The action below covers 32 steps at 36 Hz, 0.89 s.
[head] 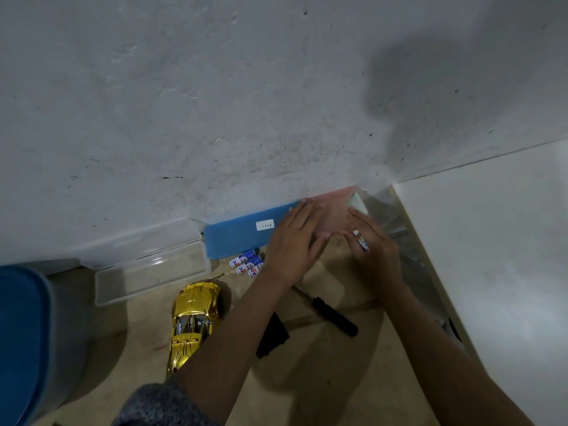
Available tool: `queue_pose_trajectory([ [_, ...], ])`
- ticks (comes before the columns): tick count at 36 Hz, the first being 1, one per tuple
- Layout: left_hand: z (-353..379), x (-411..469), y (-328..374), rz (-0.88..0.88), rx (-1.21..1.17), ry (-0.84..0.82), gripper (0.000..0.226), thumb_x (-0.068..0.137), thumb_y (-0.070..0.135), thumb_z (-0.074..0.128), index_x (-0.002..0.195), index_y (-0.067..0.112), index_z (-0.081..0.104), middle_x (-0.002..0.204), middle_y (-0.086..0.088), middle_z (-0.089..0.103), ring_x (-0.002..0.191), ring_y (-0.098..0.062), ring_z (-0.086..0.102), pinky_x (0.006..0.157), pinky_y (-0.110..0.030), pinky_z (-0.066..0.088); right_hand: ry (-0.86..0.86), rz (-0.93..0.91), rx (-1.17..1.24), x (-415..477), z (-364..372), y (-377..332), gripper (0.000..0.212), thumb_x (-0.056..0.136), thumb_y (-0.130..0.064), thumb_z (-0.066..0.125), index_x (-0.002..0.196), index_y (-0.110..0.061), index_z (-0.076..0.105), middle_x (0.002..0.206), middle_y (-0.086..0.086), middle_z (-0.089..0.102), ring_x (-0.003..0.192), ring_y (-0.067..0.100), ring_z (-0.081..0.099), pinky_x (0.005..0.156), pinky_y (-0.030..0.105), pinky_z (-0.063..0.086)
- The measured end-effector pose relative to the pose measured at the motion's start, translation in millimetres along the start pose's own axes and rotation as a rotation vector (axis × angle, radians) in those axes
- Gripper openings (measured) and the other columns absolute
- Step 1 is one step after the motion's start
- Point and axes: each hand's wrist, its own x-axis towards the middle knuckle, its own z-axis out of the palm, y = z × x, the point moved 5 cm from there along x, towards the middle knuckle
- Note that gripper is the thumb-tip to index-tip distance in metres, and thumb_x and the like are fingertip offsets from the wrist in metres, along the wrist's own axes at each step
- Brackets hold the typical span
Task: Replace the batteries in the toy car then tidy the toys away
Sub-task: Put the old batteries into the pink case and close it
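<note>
grey knit sleeve [159, 404] on the left forearm sits lowest in view. beside it looms a big blue tub [21, 348], probably waiting to take the toys later. along the wall lie a clear plastic box [147, 272] and a blue case [239, 238] with a pink piece [335, 210] at its far end. they are pushed back, i'd judge, to leave working room on the table. the gold toy car [193, 321] stands on its wheels near the left forearm, so its underside is hidden (no telling whether cells are in). a black-handled screwdriver [332, 315] lies between the arms, within easy reach.

the left hand [292, 250] lies flat with straight fingers on the pink piece, likely steadying it. the right hand [375, 256] pinches one battery [362, 241] in its fingers. spare batteries [247, 262] cluster just beside the case, blue and white with red letters too small to read. the case's white label [265, 225] shows upside-down digits, perhaps 2222.
</note>
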Motion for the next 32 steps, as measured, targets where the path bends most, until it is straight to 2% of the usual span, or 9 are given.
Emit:
queue_pose_trajectory([
  [2,-1,0,1,0.025,-0.010,-0.006,0.059,0.096,0.046,0.032,0.148,0.019,0.020,0.156,-0.002,0.019,0.145,-0.017,0.014,0.113,-0.024,0.003,0.026,-0.024,-0.016,1,-1,0,0.035,0.087,-0.021,0.053,0.109,0.004,0.064,0.113,0.017,0.066,0.093,0.026,0.069,0.078,0.026,0.053],
  [5,0,2,1,0.032,-0.011,-0.014,0.060,0.096,0.048,0.026,0.148,0.019,0.021,0.156,0.000,0.018,0.145,-0.014,0.012,0.113,-0.021,0.000,0.060,-0.049,-0.014,3,-2,0,0.034,0.086,-0.019,0.054,0.108,0.005,0.064,0.112,0.018,0.067,0.097,0.026,0.067,0.083,0.021,0.048],
  [9,2,2,2,0.025,-0.015,-0.005,0.062,0.095,0.052,0.021,0.148,0.020,0.023,0.156,0.000,0.019,0.144,-0.013,0.012,0.114,-0.022,0.001,0.049,-0.076,-0.030,2,3,3,0.035,0.087,-0.017,0.053,0.109,0.008,0.062,0.113,0.021,0.065,0.101,0.030,0.066,0.089,0.029,0.046],
  [15,1,3,3,-0.040,-0.063,-0.001,0.062,0.092,0.053,0.029,0.147,0.024,0.024,0.156,0.004,0.021,0.144,-0.012,0.015,0.110,-0.022,0.001,0.093,-0.063,-0.008,5,3,2,0.034,0.085,-0.016,0.052,0.105,0.009,0.064,0.108,0.022,0.067,0.097,0.032,0.067,0.084,0.036,0.051],
  [18,0,3,4,-0.047,-0.063,-0.006,0.058,0.096,0.049,0.034,0.147,0.024,0.023,0.156,0.004,0.019,0.144,-0.012,0.014,0.109,-0.020,-0.001,0.091,-0.044,-0.016,5,4,3,0.034,0.085,-0.017,0.052,0.105,0.007,0.065,0.108,0.020,0.067,0.097,0.031,0.067,0.084,0.032,0.050],
  [23,-2,3,6,-0.048,-0.061,-0.025,0.058,0.096,0.043,0.039,0.147,0.025,0.021,0.157,0.005,0.016,0.144,-0.012,0.012,0.108,-0.019,-0.004,0.130,-0.114,-0.069,4,1,-1,0.042,0.093,-0.024,0.045,0.099,0.012,0.065,0.103,0.024,0.068,0.090,0.034,0.069,0.074,0.042,0.056],
  [26,-2,3,6,-0.055,-0.049,-0.041,0.059,0.096,0.045,0.038,0.148,0.026,0.018,0.157,0.006,0.013,0.144,-0.011,0.010,0.107,-0.019,-0.006,0.143,-0.132,-0.066,3,3,1,0.055,0.099,-0.034,0.035,0.099,0.012,0.066,0.104,0.023,0.068,0.092,0.032,0.069,0.076,0.040,0.056],
  [32,-1,4,6,-0.069,-0.055,-0.066,0.060,0.096,0.044,0.039,0.148,0.026,0.016,0.157,0.006,0.011,0.145,-0.012,0.008,0.107,-0.019,-0.005,0.050,-0.155,-0.213,-6,24,24,0.039,0.096,-0.029,0.050,0.101,0.005,0.069,0.116,0.016,0.065,0.105,0.023,0.065,0.087,0.029,0.054],
])
